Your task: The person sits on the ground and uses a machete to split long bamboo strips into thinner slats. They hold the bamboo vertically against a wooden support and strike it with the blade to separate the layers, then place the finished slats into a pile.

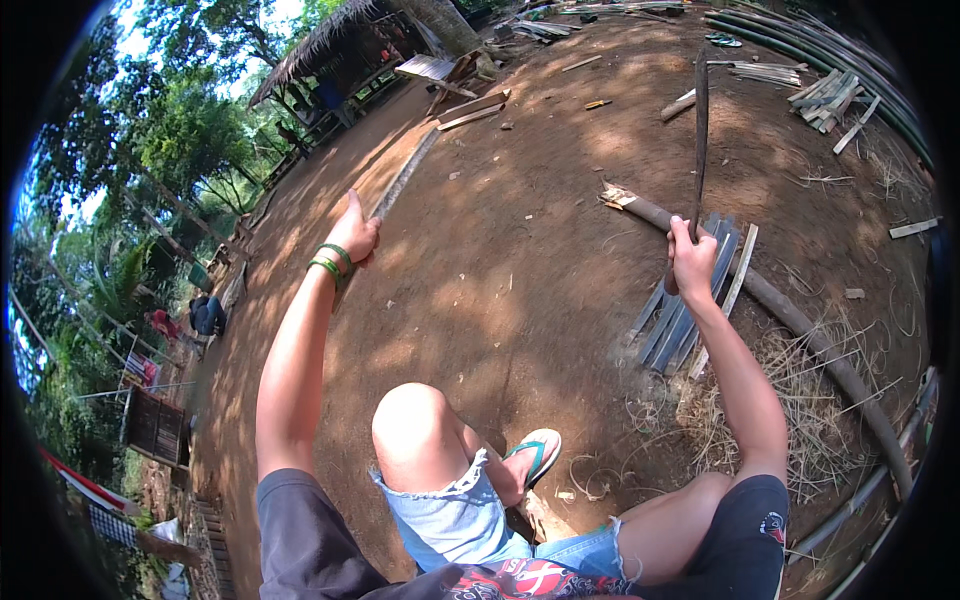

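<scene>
My left hand (355, 236), with green bands at the wrist, is closed around a long flat bamboo slat (408, 172). The slat slants away to the upper right, its lower end showing just below my hand. On the other side, my right hand (692, 262) grips a long, dark, slightly curved machete (701, 130) held roughly upright. Its handle end sticks out under my fist. Behind that hand, a branch pole (800, 322) with a split pale end lies across the ground. Grey-blue slats (668, 335) are bundled beside and below the right hand.
Curly shavings (790, 410) cover the ground at right. Cut slats (828, 100) and long green poles (800, 45) lie far right. A small yellow-handled tool (597, 104) rests ahead. A thatched hut (340, 60) and a wooden bench (440, 70) stand at the back.
</scene>
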